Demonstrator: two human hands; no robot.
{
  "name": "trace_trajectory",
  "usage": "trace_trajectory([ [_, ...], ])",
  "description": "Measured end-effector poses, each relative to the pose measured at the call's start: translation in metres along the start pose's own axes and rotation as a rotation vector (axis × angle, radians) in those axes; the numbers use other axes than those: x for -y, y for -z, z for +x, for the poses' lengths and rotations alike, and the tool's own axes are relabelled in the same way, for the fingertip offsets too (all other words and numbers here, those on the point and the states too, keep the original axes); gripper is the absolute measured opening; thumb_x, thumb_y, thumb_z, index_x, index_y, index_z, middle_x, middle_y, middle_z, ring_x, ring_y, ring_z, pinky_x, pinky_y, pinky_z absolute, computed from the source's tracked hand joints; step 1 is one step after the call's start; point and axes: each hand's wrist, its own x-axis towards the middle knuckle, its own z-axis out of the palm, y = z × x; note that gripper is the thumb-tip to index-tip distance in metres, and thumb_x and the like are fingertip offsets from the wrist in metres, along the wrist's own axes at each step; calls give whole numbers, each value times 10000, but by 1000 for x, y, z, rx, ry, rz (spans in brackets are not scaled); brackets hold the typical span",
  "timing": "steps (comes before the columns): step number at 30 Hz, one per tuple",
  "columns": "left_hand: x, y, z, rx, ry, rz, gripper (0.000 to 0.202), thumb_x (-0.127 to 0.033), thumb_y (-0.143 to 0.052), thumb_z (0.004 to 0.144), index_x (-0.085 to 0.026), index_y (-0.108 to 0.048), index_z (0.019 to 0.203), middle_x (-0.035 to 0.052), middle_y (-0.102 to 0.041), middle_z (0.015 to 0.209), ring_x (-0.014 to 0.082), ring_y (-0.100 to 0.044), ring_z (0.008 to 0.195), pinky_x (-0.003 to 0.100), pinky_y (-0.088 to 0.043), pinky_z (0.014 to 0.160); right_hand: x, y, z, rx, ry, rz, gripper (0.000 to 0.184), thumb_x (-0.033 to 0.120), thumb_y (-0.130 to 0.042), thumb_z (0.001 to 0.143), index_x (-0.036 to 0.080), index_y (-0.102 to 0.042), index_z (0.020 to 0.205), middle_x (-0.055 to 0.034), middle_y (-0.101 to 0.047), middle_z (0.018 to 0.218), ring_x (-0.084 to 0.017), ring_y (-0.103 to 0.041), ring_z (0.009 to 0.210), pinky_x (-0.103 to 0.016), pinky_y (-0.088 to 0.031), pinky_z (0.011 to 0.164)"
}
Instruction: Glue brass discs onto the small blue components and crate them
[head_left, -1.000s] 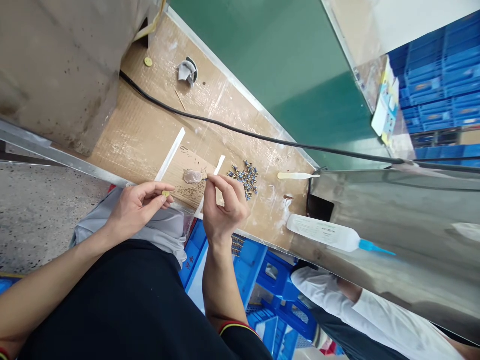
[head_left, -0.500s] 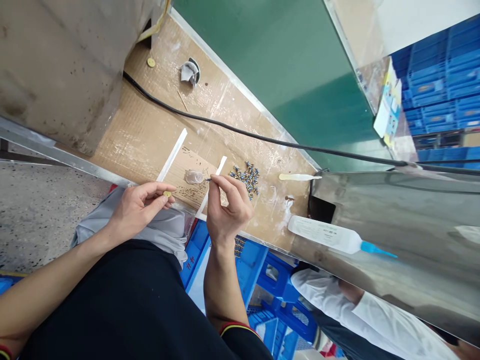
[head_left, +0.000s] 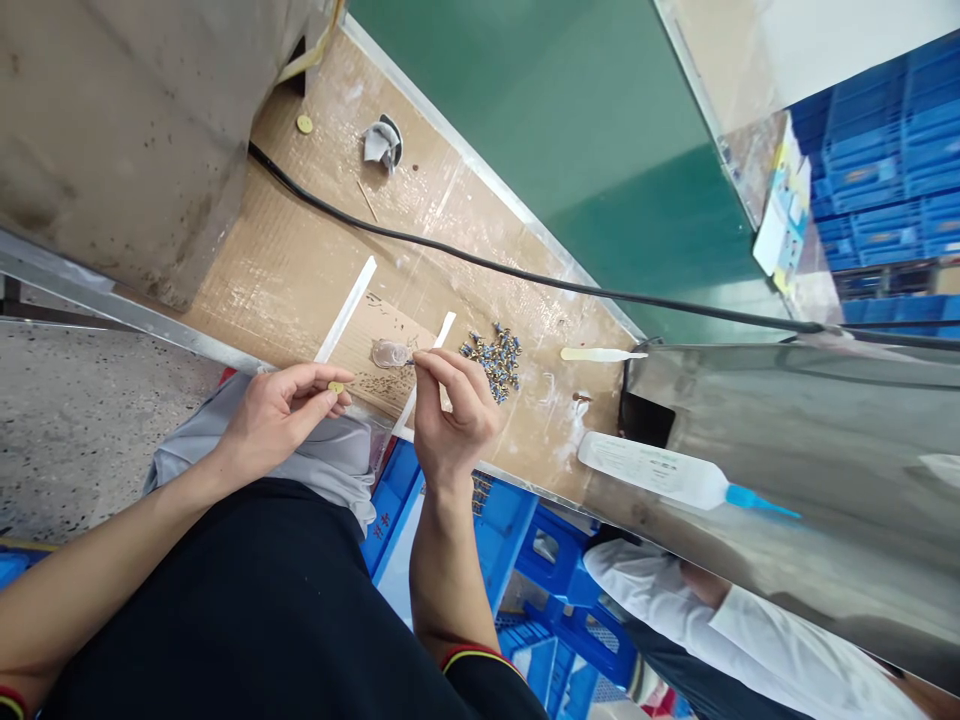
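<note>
My left hand (head_left: 281, 410) pinches a small yellow disc (head_left: 336, 387) between thumb and fingertips at the near edge of the cardboard-covered bench (head_left: 300, 260). My right hand (head_left: 450, 410) is closed on a thin stick, its tip touching a clear blob of glue (head_left: 388, 353) on the cardboard. A pile of small blue and gold parts (head_left: 495, 357) lies just right of that hand.
A black cable (head_left: 450, 255) crosses the bench. A white glue bottle with a blue tip (head_left: 667, 473) rests on a shiny metal housing (head_left: 810, 440). A wooden spatula (head_left: 600, 354), white strips (head_left: 346, 308), blue crates (head_left: 525, 540) below, and another person's white sleeve (head_left: 750, 630) at lower right.
Barely anything moved. My right hand shifted the stick tip slightly at the glue blob; my left hand kept the disc in place.
</note>
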Motion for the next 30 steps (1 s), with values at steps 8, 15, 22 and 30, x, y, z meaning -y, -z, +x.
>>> trace_trajectory([
  [8, 0, 2, 0, 24, -11, 24, 316, -394, -794, 1096, -207, -865, 1342, 55, -914, 1113, 205, -891, 1009, 307, -742, 976, -2, -4, -2, -75, 45, -40, 214, 129, -738, 1120, 285, -862, 1197, -46, -869, 1118, -218, -842, 1031, -388, -687, 922],
  [15, -4, 0, -2, 56, -9, 31, 353, -395, -764, 1122, -193, -846, 1399, 59, -914, 1122, 200, -889, 1005, 305, -740, 981, 0, 2, -2, -103, 21, -36, 215, 138, -746, 1117, 291, -870, 1203, -49, -861, 1123, -227, -837, 1047, -413, -690, 948],
  [22, -25, -7, -12, 120, -2, 5, 354, -405, -708, 1180, -220, -829, 1456, 52, -908, 1171, 194, -889, 1040, 284, -739, 966, 38, 16, -10, -127, -106, 298, 291, 77, -821, 1055, 310, -877, 1221, -17, -875, 1122, -215, -866, 1042, -381, -733, 927],
  [30, -37, -11, -18, 163, -107, 111, 345, -236, -631, 1199, -251, -814, 1490, -8, -896, 1151, 114, -851, 1023, 160, -676, 951, 51, 9, -22, -25, -51, 394, 336, 32, -808, 1058, 298, -876, 1253, -36, -900, 1170, -205, -892, 1042, -343, -768, 918],
])
